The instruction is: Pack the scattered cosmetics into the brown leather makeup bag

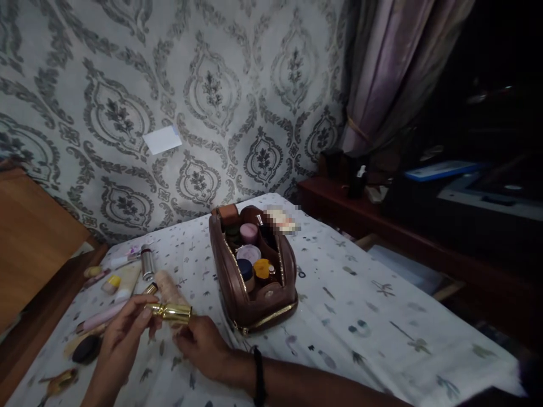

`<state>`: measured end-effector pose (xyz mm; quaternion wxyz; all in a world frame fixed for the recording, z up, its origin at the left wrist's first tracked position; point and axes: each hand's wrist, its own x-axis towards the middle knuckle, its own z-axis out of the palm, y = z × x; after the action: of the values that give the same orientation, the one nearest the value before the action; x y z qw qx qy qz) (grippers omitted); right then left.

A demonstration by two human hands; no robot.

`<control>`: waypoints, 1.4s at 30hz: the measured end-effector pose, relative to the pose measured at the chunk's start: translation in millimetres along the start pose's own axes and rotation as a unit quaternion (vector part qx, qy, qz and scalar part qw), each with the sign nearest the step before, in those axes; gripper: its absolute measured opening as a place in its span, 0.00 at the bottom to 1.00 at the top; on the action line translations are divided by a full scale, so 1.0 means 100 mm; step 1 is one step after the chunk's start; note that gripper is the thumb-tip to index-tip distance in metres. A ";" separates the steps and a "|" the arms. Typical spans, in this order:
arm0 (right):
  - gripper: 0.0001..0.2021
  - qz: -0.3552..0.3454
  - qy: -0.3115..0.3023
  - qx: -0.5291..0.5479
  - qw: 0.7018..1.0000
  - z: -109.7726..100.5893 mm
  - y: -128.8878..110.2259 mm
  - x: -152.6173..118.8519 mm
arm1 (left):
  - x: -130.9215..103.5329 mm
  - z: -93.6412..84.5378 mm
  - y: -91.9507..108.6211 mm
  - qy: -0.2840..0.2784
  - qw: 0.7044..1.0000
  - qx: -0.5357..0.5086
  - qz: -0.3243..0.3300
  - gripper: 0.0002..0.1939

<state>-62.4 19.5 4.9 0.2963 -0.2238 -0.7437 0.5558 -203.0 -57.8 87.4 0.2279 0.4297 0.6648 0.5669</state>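
Note:
Between my two hands is a shiny gold lipstick tube (176, 313), held level above the table. My left hand (127, 328) pinches its left end with thumb and fingertips. At the other end, the fingers of my right hand (206, 345) are closed on it; a dark band circles that wrist. Just behind the hands lies a beige tube (169, 291). To their right stands a brown cosmetic bag (261, 305), unzipped, with several jars inside, among them a pink-lidded jar (248, 232), a dark-lidded jar (245, 271) and a yellow item (263, 269).
Left of my hands lie a silver cylinder (147, 263), a yellow-capped tube (112, 284), a pink tube (102, 316), a black round item (86, 349) and a gold item (63, 381). A patterned cloth (360, 294) covers the table. An orange-brown panel (38, 237) borders the left.

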 end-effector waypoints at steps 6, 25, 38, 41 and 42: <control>0.10 -0.034 0.007 -0.027 0.999 0.06 0.10 0.01 | 0.08 0.26 0.49 -0.020 0.998 0.025 0.056 0.19; 0.11 -0.009 -0.007 -0.033 0.999 0.06 0.10 0.02 | 0.55 1.05 1.43 -0.107 0.948 0.123 0.274 0.09; 0.11 0.051 -0.016 -0.023 0.998 0.06 0.10 -0.02 | 1.02 1.49 1.65 -0.313 0.808 0.363 0.342 0.08; 0.11 0.048 -0.013 -0.020 0.999 0.09 0.13 -0.04 | 1.05 1.55 1.67 -0.338 0.778 0.411 0.334 0.07; 0.12 0.046 -0.013 -0.020 0.999 0.09 0.14 -0.04 | 1.06 1.56 1.67 -0.347 0.770 0.418 0.335 0.07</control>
<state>-65.8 14.5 -10.9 0.2564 -0.2567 -0.7472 0.5568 -83.3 114.7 225.9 0.0368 0.8453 0.5260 0.0863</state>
